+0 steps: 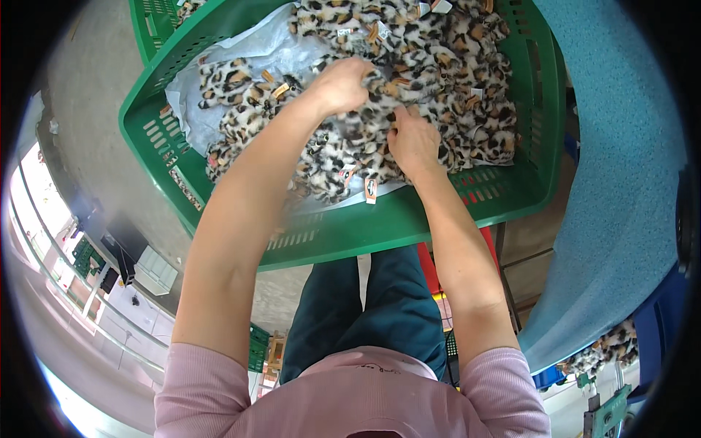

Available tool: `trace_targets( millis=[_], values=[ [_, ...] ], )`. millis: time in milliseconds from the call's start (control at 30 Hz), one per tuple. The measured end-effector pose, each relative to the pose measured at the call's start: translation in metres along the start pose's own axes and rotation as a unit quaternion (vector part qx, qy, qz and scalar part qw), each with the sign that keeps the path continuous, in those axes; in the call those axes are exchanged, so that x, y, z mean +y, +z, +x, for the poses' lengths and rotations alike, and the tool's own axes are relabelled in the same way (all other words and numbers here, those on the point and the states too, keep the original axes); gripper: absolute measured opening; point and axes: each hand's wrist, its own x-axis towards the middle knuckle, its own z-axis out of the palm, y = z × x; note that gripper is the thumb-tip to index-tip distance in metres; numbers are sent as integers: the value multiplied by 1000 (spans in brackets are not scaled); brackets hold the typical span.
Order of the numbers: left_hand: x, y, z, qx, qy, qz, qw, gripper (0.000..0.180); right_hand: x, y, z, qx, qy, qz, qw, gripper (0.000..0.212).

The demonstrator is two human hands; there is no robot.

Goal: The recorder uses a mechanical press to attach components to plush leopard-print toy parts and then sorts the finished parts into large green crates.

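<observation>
A heap of leopard-print plush pieces point(475, 66), with small white-and-orange tags on several of them, lies in a large green plastic basket point(350, 237). My left hand point(342, 86) reaches in near the middle, its fingers closed on a spotted furry piece point(376, 91) and partly hidden by it. Close by to the right, my right hand point(415, 142) has its fingers bent round the edge of the same fur, as far as I can tell. Between the hands the fur is blurred by motion. A crumpled translucent plastic sheet point(266, 45) lines the basket's left side.
A tall blue speckled surface point(621, 146) rises beside the basket on the right. Part of another green basket point(150, 25) shows at the far left. More spotted plush point(602, 350) lies at the lower right. Metal rails point(95, 321) run along the lower left.
</observation>
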Motion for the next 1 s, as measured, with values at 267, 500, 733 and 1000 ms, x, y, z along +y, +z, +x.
trace_targets(
  millis=[267, 500, 733, 1000],
  values=[
    [-2, 20, 15, 208, 118, 144, 960, 26, 3, 3, 11, 63, -1, 60, 996, 32],
    [-41, 38, -45, 260, 196, 158, 932, 45, -10, -1, -34, -24, -105, 20, 994, 32],
    [-107, -26, -93, 417, 75, 78, 903, 43, -68, -25, -11, 31, -141, 187, 972, 21],
    [-187, -48, -55, 367, -119, -158, 909, 62, -171, 11, 63, 2, -191, 119, 974, 58]
  ],
)
